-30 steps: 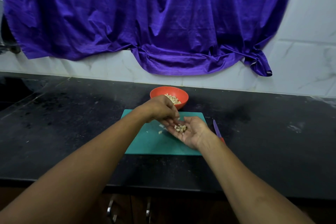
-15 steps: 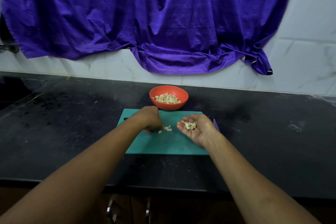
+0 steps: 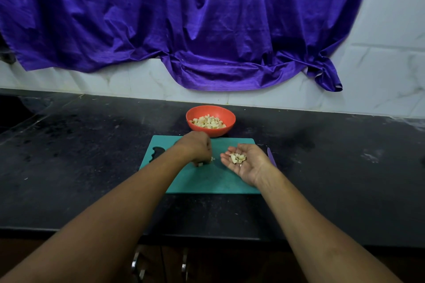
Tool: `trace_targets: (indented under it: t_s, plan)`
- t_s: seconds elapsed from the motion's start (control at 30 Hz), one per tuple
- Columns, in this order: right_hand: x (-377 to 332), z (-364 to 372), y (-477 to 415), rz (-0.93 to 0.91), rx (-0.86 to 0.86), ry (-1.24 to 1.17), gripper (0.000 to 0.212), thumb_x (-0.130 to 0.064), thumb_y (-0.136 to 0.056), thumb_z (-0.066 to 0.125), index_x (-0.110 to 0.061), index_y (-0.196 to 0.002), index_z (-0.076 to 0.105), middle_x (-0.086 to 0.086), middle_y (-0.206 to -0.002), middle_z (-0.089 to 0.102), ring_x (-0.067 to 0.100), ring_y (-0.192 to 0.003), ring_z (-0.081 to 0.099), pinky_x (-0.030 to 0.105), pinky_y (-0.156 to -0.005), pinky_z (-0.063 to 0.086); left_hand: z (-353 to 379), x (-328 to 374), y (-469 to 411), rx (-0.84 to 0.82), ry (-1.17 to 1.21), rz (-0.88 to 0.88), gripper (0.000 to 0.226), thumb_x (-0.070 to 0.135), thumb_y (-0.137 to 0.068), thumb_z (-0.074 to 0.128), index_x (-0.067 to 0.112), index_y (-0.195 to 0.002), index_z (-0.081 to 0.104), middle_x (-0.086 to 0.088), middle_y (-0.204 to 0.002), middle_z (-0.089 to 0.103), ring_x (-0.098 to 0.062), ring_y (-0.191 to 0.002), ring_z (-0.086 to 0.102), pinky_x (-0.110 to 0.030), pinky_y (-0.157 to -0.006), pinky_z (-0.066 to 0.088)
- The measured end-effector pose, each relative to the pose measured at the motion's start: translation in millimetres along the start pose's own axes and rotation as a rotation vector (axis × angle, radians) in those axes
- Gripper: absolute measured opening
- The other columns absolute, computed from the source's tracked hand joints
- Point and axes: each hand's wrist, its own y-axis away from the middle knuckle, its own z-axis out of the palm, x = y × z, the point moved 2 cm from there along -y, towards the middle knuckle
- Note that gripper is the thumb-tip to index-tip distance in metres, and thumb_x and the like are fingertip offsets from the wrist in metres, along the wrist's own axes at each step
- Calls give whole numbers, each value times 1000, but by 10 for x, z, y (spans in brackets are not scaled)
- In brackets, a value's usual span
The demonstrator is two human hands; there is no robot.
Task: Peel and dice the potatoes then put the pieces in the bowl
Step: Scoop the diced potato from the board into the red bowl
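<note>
left hand, fingers curled down, pinches the loose dice on the board; better to gather them into the open right hand cupping a heap, then tip into the bowl at 12 o'clock.

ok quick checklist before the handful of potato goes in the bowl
1. Right hand palm up, cupping potato pieces: ok.
2. Left hand has its fingers down on the loose pieces; whether it grips them: cannot tell.
3. Cutting board cleared of potato: not ok, a few pieces lie by the left hand.
4. Bowl has room above its dice: ok.
5. Bowl sits just behind the board, nothing between: ok.
6. Knife lies beside the right wrist, in neither hand: ok.
</note>
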Motion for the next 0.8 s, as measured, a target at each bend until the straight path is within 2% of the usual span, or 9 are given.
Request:
trace_targets:
  t_s: [0.2,0.4,0.5,0.67,0.8]
  plan:
    - [5,6,17,-12,2,15,32,-19,-109,46,6,-100,64,22,-89,68,33,-85,71,40,-66,64,-1,30,-7,16,-25,19,7,17,-87,76,15,-91,70,-4,-91,73,-15,-75,74,-38,-79,64]
    - [16,9,33,-23,2,42,32,-19,-110,46,6,-101,64,22,-93,68,33,-86,72,40,-67,65,15,-27,-5,97,-33,37,6,14,-86,72,18,-84,68,-1,-87,71,-13,-71,70,-30,-69,60]
    - [21,15,35,-28,3,50,32,-19,-109,46,6,-100,64,22,-90,68,32,-84,72,39,-65,65,14,-43,2,93,-12,32,7,12,-86,73,18,-88,69,0,-88,72,-14,-71,72,-33,-74,63]
    - [29,14,52,-39,10,68,31,-19,-109,46,6,-100,64,21,-89,68,32,-82,72,40,-72,64,4,-29,9,84,-23,55,5,12,-87,70,17,-87,71,-1,-90,71,-14,-75,72,-34,-77,64]
    - [34,20,65,-34,10,78,32,-19,-109,46,6,-102,64,22,-90,68,32,-84,73,41,-73,63,11,-112,-6,46,103,11,6,10,-87,68,10,-93,71,-8,-91,73,-18,-75,75,-35,-71,65]
